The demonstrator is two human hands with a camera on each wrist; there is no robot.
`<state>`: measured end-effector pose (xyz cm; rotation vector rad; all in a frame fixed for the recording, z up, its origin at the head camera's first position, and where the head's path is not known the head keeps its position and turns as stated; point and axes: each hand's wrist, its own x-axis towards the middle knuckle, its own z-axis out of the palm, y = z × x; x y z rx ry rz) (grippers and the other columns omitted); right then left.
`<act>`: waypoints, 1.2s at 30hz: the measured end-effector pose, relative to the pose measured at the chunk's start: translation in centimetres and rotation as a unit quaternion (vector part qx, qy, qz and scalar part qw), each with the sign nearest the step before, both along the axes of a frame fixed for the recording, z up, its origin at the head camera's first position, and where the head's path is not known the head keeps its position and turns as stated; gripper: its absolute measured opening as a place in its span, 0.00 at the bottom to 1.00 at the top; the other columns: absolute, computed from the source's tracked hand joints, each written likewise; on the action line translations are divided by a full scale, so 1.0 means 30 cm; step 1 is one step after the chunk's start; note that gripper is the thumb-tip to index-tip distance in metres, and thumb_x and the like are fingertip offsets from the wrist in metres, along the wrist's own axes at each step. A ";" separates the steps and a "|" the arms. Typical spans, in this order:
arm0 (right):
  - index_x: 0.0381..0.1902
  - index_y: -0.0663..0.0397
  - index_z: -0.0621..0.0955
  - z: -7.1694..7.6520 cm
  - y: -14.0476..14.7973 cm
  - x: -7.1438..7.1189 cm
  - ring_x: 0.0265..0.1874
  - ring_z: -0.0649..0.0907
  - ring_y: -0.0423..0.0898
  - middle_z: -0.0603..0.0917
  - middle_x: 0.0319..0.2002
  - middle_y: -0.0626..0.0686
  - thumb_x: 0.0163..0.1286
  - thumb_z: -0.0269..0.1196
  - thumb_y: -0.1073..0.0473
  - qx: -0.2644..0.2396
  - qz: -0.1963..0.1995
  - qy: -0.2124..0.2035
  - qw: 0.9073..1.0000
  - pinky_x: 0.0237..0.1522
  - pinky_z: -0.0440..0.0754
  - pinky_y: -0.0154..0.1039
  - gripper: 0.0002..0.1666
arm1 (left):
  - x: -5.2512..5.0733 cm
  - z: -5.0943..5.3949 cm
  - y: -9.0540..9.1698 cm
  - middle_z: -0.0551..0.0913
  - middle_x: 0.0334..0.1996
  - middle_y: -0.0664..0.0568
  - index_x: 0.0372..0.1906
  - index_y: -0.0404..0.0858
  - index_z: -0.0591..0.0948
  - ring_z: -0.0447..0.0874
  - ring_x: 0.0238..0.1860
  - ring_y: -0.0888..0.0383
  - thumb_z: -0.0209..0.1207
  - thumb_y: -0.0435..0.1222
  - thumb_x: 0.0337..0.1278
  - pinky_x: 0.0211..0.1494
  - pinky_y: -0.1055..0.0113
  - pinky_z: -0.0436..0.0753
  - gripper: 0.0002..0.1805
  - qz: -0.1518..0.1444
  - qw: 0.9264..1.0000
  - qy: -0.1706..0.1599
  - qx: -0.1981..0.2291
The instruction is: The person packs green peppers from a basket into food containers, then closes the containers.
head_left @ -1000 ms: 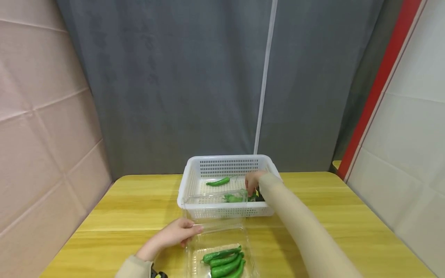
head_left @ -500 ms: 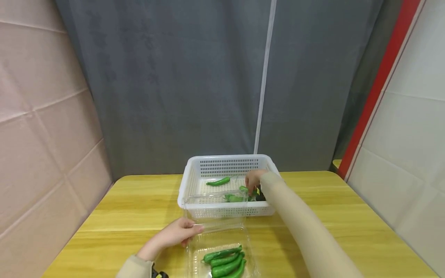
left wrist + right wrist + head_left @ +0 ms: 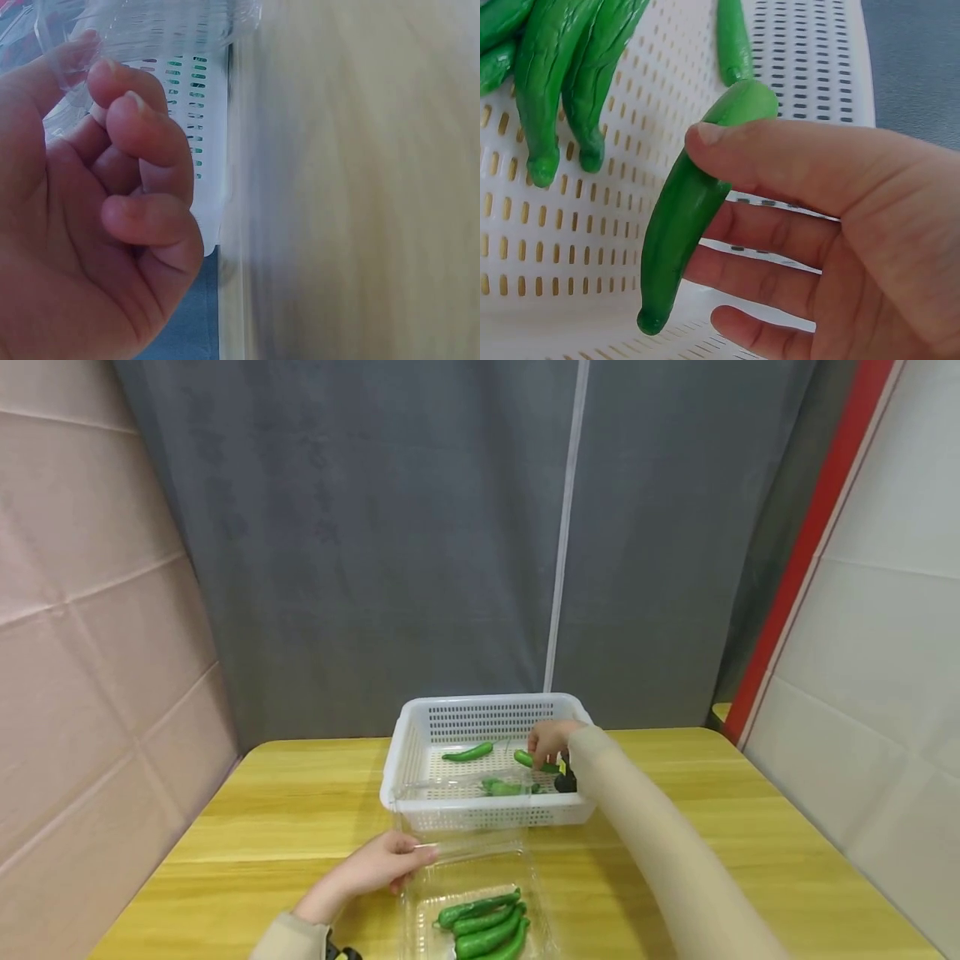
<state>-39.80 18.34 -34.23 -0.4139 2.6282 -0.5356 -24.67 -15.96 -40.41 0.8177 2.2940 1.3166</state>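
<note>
Inside the white basket (image 3: 420, 760), my right hand (image 3: 551, 741) pinches a green pepper (image 3: 676, 225) between thumb and fingers, as the right wrist view shows. Other peppers (image 3: 544, 90) lie in the basket beside it, and one (image 3: 468, 752) rests further back. My left hand (image 3: 386, 862) pinches the edge of a clear plastic box (image 3: 468, 870) near its hinge; the left wrist view shows the fingers of that hand (image 3: 112, 195) curled at the clear plastic (image 3: 150, 34). Several green peppers (image 3: 487, 929) lie in the box, whose lid leans over the basket's front rim.
The wooden table (image 3: 300, 802) extends to both sides of the basket and box. A grey curtain (image 3: 375, 568) hangs behind it, with a pinkish wall covering (image 3: 97, 652) on the left and a white one (image 3: 862, 693) on the right.
My right hand has risen slightly and moved a little right within the basket, and the pepper in its fingers now shows. My left hand keeps its hold on the box.
</note>
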 end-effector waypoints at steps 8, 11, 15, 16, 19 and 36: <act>0.21 0.47 0.73 0.066 0.004 0.040 0.30 0.82 0.46 0.74 0.22 0.46 0.63 0.67 0.61 -0.008 0.030 0.025 0.999 0.30 0.70 0.41 0.15 | 0.000 -0.005 -0.009 0.68 0.11 0.56 0.17 0.40 0.69 0.65 0.13 0.60 0.55 0.45 0.69 0.20 0.72 0.69 0.23 0.007 1.000 0.000 -0.004; 0.22 0.48 0.72 0.093 0.008 0.045 0.30 0.82 0.46 0.72 0.22 0.45 0.62 0.67 0.61 -0.016 0.037 0.032 0.999 0.29 0.68 0.39 0.15 | -0.003 -0.006 -0.012 0.68 0.11 0.55 0.17 0.40 0.69 0.65 0.13 0.60 0.55 0.45 0.69 0.19 0.72 0.68 0.23 0.011 1.000 0.002 -0.007; 0.28 0.50 0.77 0.125 0.013 0.055 0.32 0.82 0.44 0.75 0.29 0.45 0.62 0.67 0.60 -0.010 0.045 0.037 0.998 0.32 0.73 0.38 0.08 | -0.006 -0.002 -0.013 0.68 0.11 0.55 0.17 0.38 0.69 0.65 0.13 0.59 0.55 0.44 0.69 0.19 0.72 0.67 0.24 0.009 1.000 0.000 -0.007; 0.31 0.51 0.79 0.131 0.016 0.058 0.33 0.82 0.44 0.77 0.32 0.45 0.61 0.67 0.60 -0.009 0.045 0.039 0.998 0.35 0.75 0.39 0.06 | -0.007 -0.002 -0.013 0.67 0.10 0.55 0.17 0.37 0.69 0.65 0.13 0.59 0.55 0.45 0.69 0.19 0.72 0.66 0.24 0.008 1.000 0.001 -0.007; 0.45 0.54 0.83 0.142 0.021 0.067 0.34 0.82 0.43 0.81 0.42 0.49 0.61 0.67 0.59 -0.011 0.045 0.046 0.998 0.42 0.80 0.45 0.14 | -0.009 -0.002 -0.013 0.68 0.11 0.55 0.18 0.35 0.69 0.65 0.13 0.60 0.55 0.45 0.69 0.19 0.73 0.67 0.25 0.004 1.000 0.005 -0.006; 0.45 0.62 0.82 0.151 0.108 0.145 0.37 0.81 0.42 0.83 0.41 0.53 0.62 0.64 0.64 -0.134 0.106 0.087 0.981 0.43 0.80 0.47 0.13 | -0.023 0.002 -0.002 0.68 0.11 0.57 0.18 0.33 0.69 0.66 0.13 0.62 0.55 0.45 0.70 0.20 0.73 0.68 0.26 -0.004 1.000 0.010 -0.005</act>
